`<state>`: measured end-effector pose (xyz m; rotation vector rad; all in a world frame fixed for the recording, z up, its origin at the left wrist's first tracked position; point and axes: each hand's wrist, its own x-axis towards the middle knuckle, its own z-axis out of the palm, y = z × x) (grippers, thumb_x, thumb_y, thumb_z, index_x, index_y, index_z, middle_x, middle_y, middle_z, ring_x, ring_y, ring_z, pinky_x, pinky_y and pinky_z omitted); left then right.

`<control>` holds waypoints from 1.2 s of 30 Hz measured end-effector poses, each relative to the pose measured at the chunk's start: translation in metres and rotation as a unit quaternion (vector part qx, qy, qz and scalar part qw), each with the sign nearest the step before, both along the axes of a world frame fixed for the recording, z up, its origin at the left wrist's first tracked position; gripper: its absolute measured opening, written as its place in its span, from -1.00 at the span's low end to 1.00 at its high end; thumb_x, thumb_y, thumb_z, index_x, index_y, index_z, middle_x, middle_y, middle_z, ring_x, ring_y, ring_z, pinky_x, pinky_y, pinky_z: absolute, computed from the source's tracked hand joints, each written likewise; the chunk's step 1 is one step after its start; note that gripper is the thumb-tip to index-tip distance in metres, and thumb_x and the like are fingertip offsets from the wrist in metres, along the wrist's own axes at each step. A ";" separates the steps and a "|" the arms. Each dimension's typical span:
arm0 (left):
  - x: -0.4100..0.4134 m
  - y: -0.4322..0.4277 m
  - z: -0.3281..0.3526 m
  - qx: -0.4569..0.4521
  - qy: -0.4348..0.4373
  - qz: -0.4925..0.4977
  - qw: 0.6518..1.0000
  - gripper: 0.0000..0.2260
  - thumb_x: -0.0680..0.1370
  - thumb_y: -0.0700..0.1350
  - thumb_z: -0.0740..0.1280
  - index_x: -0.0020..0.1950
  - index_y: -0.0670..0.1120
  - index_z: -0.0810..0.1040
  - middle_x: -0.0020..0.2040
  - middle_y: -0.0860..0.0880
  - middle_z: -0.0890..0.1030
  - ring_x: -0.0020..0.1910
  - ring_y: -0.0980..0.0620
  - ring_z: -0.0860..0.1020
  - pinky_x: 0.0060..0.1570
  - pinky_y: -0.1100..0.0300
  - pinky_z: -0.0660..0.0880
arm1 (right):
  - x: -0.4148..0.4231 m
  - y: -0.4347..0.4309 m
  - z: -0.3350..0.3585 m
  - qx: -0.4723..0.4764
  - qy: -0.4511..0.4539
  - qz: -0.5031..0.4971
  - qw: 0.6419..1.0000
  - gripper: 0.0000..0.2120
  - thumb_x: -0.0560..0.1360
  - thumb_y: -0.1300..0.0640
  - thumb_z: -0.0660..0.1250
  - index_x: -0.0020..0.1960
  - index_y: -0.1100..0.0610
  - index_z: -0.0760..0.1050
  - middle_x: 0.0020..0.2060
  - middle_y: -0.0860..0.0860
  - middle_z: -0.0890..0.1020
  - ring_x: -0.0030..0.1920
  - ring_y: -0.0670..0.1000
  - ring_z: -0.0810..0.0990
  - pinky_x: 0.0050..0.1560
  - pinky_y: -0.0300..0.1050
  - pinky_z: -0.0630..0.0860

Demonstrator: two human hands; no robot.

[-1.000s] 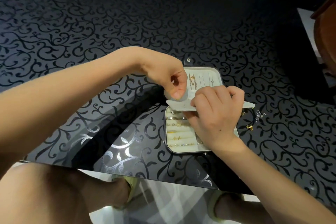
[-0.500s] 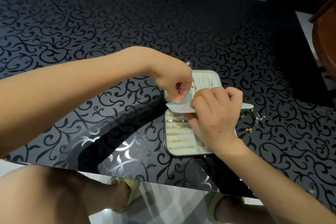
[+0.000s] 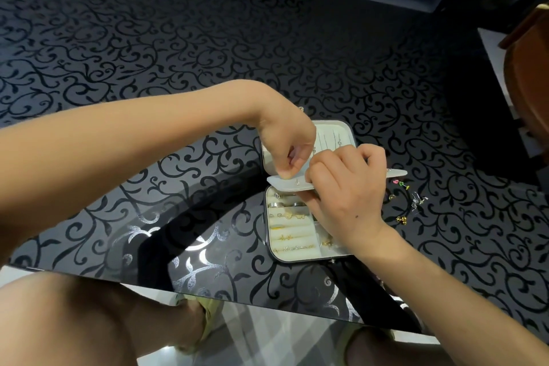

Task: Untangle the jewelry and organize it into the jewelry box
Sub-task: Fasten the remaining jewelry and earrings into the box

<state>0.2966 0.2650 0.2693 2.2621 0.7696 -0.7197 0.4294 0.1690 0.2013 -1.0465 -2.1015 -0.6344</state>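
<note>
Left hand and right hand fingers are pinching the box flap; earrings at 3 o'clock are looking tiny, slippery, best pinched by heads.

Home, dining or living room
Glossy black glass table with scroll pattern, brown wooden chair at the right, pale floor, yellow slippers, small white jewelry box open on table

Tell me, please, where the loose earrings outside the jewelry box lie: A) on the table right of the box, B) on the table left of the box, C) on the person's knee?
A: the loose earrings lie on the table right of the jewelry box, beyond the right hand gripping the earring panel.
</note>
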 end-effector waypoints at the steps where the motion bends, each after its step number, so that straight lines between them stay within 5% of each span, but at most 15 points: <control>1: -0.001 0.000 -0.001 -0.010 -0.001 0.006 1.000 -0.81 0.48 -0.10 0.40 -0.31 0.08 0.51 -0.37 0.22 0.48 -0.39 0.43 0.43 -0.32 0.57 0.33 | 0.000 0.001 0.000 0.004 0.002 0.002 1.000 -0.73 0.17 0.33 0.50 -0.44 0.17 0.39 -0.47 0.01 0.48 -0.42 0.07 0.33 -0.13 -0.12 0.10; 6: -0.011 -0.005 -0.004 -0.017 -0.029 0.036 0.999 -0.89 0.49 -0.12 0.39 -0.22 0.02 0.55 -0.32 0.19 0.50 -0.36 0.35 0.45 -0.29 0.51 0.35 | 0.000 0.001 0.000 0.018 0.006 0.004 1.000 -0.75 0.27 0.30 0.44 -0.45 0.17 0.39 -0.48 0.01 0.47 -0.45 0.07 0.35 -0.18 -0.10 0.15; 11: -0.032 -0.032 -0.020 -0.005 -0.121 0.141 0.983 -0.90 0.54 -0.13 0.31 -0.11 -0.12 0.58 -0.29 0.11 0.53 -0.34 0.22 0.43 -0.25 0.41 0.38 | 0.000 -0.004 -0.007 0.016 -0.002 -0.002 1.000 -0.73 0.09 0.39 0.43 -0.46 0.15 0.37 -0.50 0.01 0.45 -0.46 0.08 0.35 -0.20 -0.09 0.17; 14: -0.044 -0.050 -0.031 0.039 -0.182 0.224 0.956 -0.83 0.56 -0.05 0.29 -0.07 -0.13 0.59 -0.19 0.03 0.60 -0.26 0.14 0.49 -0.19 0.33 0.43 | -0.001 -0.003 -0.007 0.009 -0.002 -0.009 1.000 -0.71 0.06 0.36 0.47 -0.45 0.15 0.37 -0.49 0.01 0.46 -0.45 0.07 0.35 -0.19 -0.10 0.16; 17: -0.054 -0.061 -0.035 0.025 -0.252 0.321 0.913 -0.84 0.56 -0.08 0.29 -0.16 -0.08 0.61 -0.25 0.12 0.60 -0.30 0.26 0.48 -0.23 0.45 0.38 | -0.003 -0.003 -0.005 0.002 -0.003 -0.014 1.000 -0.66 -0.01 0.33 0.52 -0.44 0.14 0.38 -0.47 0.01 0.47 -0.44 0.07 0.36 -0.18 -0.09 0.16; 20: -0.061 -0.071 -0.037 0.018 -0.277 0.359 0.891 -0.83 0.59 -0.12 0.24 -0.06 -0.01 0.63 -0.14 0.17 0.63 -0.14 0.33 0.54 -0.06 0.49 0.39 | -0.003 -0.004 -0.003 -0.001 -0.002 -0.014 1.000 -0.68 0.01 0.34 0.50 -0.43 0.14 0.38 -0.46 0.00 0.48 -0.43 0.07 0.38 -0.18 -0.08 0.17; 26: -0.058 -0.098 -0.046 0.185 -0.303 0.321 0.878 -0.84 0.47 -0.19 0.39 0.02 -0.02 0.62 -0.07 0.13 0.55 -0.11 0.23 0.44 -0.04 0.46 0.33 | -0.005 -0.003 0.003 -0.010 -0.017 -0.042 0.999 -0.70 0.12 0.19 0.53 -0.38 0.13 0.39 -0.42 0.01 0.47 -0.39 0.07 0.37 -0.16 -0.06 0.19; 30: -0.050 -0.105 -0.051 0.305 -0.337 0.288 0.843 -0.88 0.44 -0.09 0.42 -0.09 -0.11 0.65 -0.19 0.00 0.60 -0.17 0.07 0.45 -0.12 0.30 0.33 | -0.008 -0.005 0.007 0.004 -0.001 -0.063 0.998 -0.85 0.40 0.15 0.26 -0.34 0.14 0.41 -0.39 0.01 0.47 -0.36 0.08 0.39 -0.14 -0.04 0.23; 36: -0.054 -0.096 -0.058 0.331 -0.313 0.249 0.855 -0.76 0.46 0.05 0.32 -0.19 -0.12 0.62 -0.26 0.00 0.56 -0.24 0.00 0.43 -0.18 0.13 0.37 | -0.011 -0.003 0.011 -0.060 -0.024 -0.106 0.992 -0.82 0.25 0.09 0.40 -0.27 0.14 0.44 -0.33 0.00 0.48 -0.26 0.07 0.45 0.08 0.02 0.30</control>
